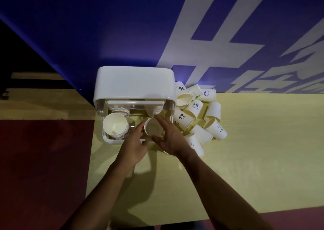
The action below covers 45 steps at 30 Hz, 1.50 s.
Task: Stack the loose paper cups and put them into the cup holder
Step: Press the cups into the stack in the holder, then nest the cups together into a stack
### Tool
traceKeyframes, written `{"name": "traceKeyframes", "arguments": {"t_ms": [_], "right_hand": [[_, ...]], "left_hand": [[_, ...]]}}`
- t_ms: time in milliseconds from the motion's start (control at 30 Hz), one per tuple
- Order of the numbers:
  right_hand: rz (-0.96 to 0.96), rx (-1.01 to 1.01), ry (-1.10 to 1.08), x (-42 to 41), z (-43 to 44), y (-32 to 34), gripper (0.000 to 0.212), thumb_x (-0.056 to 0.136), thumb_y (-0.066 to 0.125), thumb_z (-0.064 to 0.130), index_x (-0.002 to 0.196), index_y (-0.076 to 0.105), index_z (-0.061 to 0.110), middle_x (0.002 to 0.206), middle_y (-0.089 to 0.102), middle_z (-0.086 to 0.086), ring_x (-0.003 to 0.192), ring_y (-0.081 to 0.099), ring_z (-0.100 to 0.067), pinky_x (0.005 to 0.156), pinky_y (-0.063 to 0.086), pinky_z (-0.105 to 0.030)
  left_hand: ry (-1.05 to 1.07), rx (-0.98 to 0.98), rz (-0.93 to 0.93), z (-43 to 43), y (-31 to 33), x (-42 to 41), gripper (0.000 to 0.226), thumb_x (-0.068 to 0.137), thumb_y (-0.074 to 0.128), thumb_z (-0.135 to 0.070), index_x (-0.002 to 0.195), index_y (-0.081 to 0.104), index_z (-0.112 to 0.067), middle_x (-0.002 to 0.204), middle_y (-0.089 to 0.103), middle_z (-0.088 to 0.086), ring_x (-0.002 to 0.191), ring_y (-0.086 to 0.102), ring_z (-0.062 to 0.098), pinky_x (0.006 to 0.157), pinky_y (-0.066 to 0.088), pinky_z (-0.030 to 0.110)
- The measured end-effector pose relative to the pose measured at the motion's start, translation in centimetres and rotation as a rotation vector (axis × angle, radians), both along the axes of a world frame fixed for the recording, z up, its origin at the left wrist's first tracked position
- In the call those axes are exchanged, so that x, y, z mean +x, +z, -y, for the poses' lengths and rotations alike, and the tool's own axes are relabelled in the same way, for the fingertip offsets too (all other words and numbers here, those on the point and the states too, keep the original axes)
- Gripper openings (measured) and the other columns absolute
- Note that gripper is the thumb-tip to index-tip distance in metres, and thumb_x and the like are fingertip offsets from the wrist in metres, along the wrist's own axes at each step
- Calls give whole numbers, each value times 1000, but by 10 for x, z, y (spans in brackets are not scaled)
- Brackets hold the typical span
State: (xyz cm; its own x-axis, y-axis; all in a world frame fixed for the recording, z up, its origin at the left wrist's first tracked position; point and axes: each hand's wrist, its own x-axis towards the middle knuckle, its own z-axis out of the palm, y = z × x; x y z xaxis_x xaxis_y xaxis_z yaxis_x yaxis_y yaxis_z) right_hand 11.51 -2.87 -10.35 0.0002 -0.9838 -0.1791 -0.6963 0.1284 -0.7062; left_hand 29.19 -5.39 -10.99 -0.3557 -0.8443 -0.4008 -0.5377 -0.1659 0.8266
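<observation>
Your left hand (135, 143) has its grip curled on the left rim of 1 white paper cup (154, 127), which stands mouth-up inside the cup holder (134, 82), toward its right side. Your right hand (169, 135) is released, fingers straight along that cup's right wall. A nested stack of cups (114, 125) fills the holder's left side. The holder has a glossy, rounded white top and clear walls. Right of the holder, printed cups (198, 117) lie tumbled on the matte yellow table (263, 142).

Dim scene, overhead light, soft forearm shadows, wide-angle edge distortion
</observation>
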Motion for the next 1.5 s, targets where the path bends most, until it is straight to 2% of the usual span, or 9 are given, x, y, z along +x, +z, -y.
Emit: {"name": "traceKeyframes", "arguments": {"t_ms": [67, 167, 267, 500, 767, 1067, 1233, 1367, 1500], "right_hand": [[26, -47, -57, -2, -10, 7, 71, 94, 71, 34, 155, 41, 17, 157, 45, -2, 138, 39, -5, 110, 33, -20], [56, -142, -224, -16, -39, 16, 39, 97, 67, 24, 134, 64, 13, 132, 64, -1, 120, 57, -8, 102, 48, -26], [72, -127, -385, -45, -73, 19, 19, 94, 67, 15, 112, 74, 16, 111, 70, 7, 101, 63, -5, 90, 55, -31], [117, -51, -633, -135, -141, 15, 18, 92, 67, 5, 101, 75, 19, 101, 72, 12, 90, 70, -8, 82, 60, -34], [173, 51, -693, -227, -188, 10, 17, 95, 67, 10, 104, 75, 22, 102, 71, 12, 89, 66, 3, 71, 48, -8], [190, 96, -592, -297, -188, -5, 16, 95, 68, 9, 101, 73, 23, 102, 72, 8, 87, 65, 6, 65, 47, -6], [133, 95, -506, -326, -143, -10, 14, 93, 71, 14, 107, 74, 17, 109, 72, 5, 81, 67, -2, 68, 48, -7], [73, 25, -348, -343, -87, -4, 32, 91, 74, 15, 123, 68, 12, 120, 68, -2, 87, 68, -19, 80, 58, -34], [-230, -8, 107, -340, -21, -2, 72, 80, 82, 17, 146, 52, 19, 145, 52, -6, 123, 56, -28, 98, 53, -43]], "left_hand": [[56, -60, 53, -6, 12, -1, 62, 91, 65, 0, 146, 49, -22, 136, 60, -11, 128, 58, 9, 104, 48, 32], [191, -291, 141, -27, 40, -11, 48, 92, 67, -5, 138, 56, -17, 126, 66, -1, 113, 63, 14, 87, 48, 26], [76, -334, 121, -39, 63, -51, 38, 95, 66, -20, 131, 58, -21, 125, 65, -2, 108, 64, 16, 81, 52, 29], [-442, -332, 265, -27, 57, -203, 55, 91, 65, -41, 141, 50, -24, 137, 55, -3, 123, 54, 20, 92, 50, 35], [-298, -58, 616, 0, 2, -295, 79, 85, 61, -73, 134, 57, -11, 125, 66, 11, 115, 62, 32, 95, 50, 41], [-202, 45, 719, -9, -22, -332, 86, 83, 59, -76, 139, 40, -14, 139, 59, 8, 135, 51, 33, 117, 26, 54], [-114, 80, 600, -16, -22, -334, 85, 73, 77, -68, 128, 37, -18, 123, 62, -1, 126, 56, 26, 106, 31, 44], [52, 109, 346, -18, -12, -328, 92, 58, 95, -47, 127, 39, -22, 123, 51, -4, 108, 62, 21, 96, 51, 42], [133, -10, 223, -30, 13, -309, 89, 65, 95, -41, 138, 48, -21, 131, 47, -4, 115, 52, 15, 95, 46, 33]]}}
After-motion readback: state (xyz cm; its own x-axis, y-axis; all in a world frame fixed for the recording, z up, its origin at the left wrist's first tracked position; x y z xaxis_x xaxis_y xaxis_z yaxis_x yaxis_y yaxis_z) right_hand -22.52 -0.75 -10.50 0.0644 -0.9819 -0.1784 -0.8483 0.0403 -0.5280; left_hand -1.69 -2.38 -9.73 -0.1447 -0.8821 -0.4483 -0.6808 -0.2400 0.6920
